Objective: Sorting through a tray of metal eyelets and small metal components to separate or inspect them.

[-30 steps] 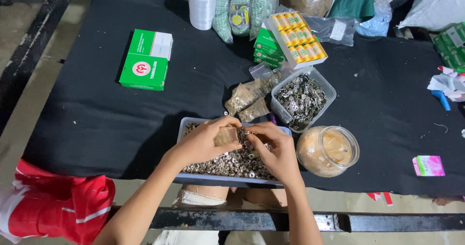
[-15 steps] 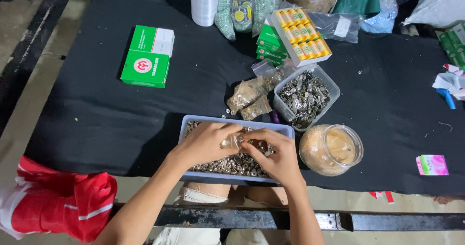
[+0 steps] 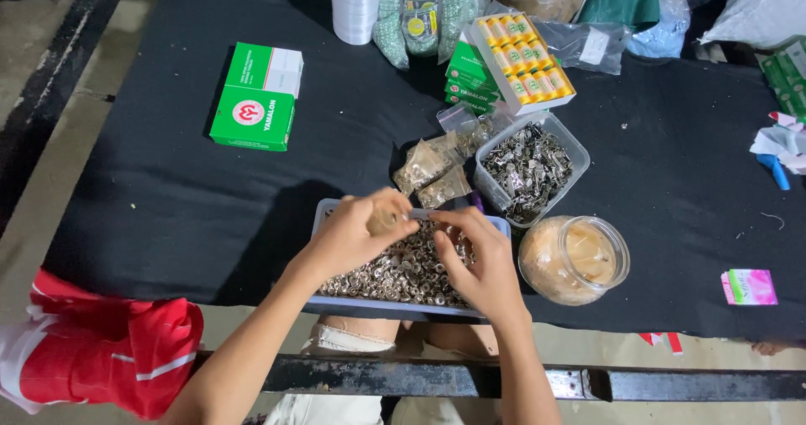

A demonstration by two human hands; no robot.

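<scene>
Left hand: the left hand [image 3: 357, 236] is hovering over the near tray, its fingers pinched together on a small clear packet [image 3: 384, 221].
Right hand: the right hand [image 3: 478, 261] is curling over the tray [image 3: 403, 307], fingertips down among the metal rings [image 3: 403, 270]; whether it is gripping any I cannot tell.
Where: the tray is sitting at the near edge of the black desk [image 3: 168, 207].
Around it: a clear tub of metal clips [image 3: 529, 165] is lying just far-right of the tray, a round glass jar [image 3: 575, 257] to its right, a green box [image 3: 256, 97] far-left.
Count: one tray, one tub, one jar, two loose filled packets [image 3: 432, 173] beside the tub; rings too many to count.
Risk: the tray is overhanging the near edge, so a push from either hand could likely be tipping rings to the floor; the thin packet could be slipping or spilling while pinched.
</scene>
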